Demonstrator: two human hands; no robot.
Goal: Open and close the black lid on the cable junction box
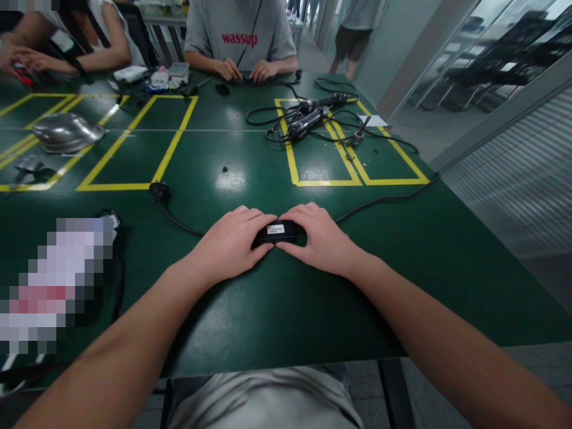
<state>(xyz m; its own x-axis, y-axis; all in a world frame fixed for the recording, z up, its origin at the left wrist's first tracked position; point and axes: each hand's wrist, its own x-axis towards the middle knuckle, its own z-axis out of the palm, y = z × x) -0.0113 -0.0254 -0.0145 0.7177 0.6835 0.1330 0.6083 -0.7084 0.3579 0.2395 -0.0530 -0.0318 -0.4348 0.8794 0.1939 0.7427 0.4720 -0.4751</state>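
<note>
Between my two hands is a small black power adapter [277,231] with a white printed label facing up, just at the green tabletop [268,316]. My left hand [235,241] grips its left end, thumb on the near side and fingers on the far side. On the right end, my right hand [315,238] holds it the same way, the thumbs almost meeting. A black cord leads left from the adapter to a black plug [159,192]. Another black cable [379,199] runs from behind my right hand towards the table's right edge. My fingers hide both ends of the adapter.
Electric screwdrivers [308,122] with tangled black cables lie at the back right, over yellow tape outlines. A shiny metal housing [67,132] sits at the far left. A blurred-out object [58,274] is at the near left. Two people sit across the table.
</note>
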